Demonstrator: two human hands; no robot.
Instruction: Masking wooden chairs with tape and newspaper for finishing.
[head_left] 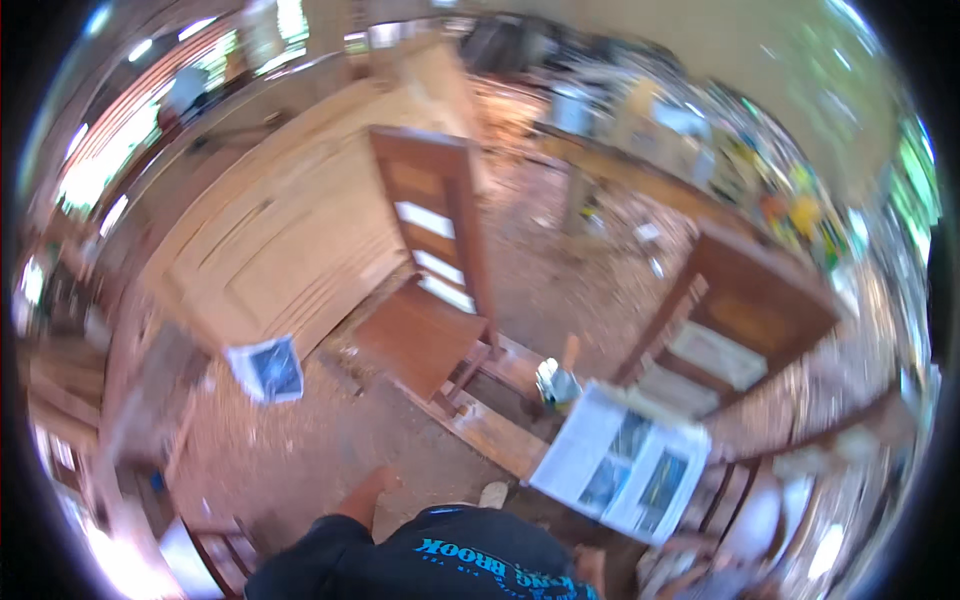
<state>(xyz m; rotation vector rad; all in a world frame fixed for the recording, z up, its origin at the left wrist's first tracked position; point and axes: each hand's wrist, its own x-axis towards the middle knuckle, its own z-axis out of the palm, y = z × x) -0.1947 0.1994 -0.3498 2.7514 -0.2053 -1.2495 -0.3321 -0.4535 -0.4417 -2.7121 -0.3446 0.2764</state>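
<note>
My left hand [383, 480] is low in the middle, over the dirt floor, and touches nothing that I can see. Blur hides its fingers. Only a bit of bare skin shows at my right side by the black shirt; my right hand is not in view. Ahead of me stands a brown wooden chair [425, 335] with a tall slatted back. To its right, a second brown chair [750, 300] has a printed sheet [620, 465] spread across its seat area. Between the chairs is a small container [556, 384], with an orange-brown handle-like piece beside it.
A large pale wooden panel [290, 220] leans behind the first chair. Another printed sheet [268, 370] lies near its lower corner. A wooden workbench [640, 185] at the back carries clutter. More chair parts [850, 435] stand at the right.
</note>
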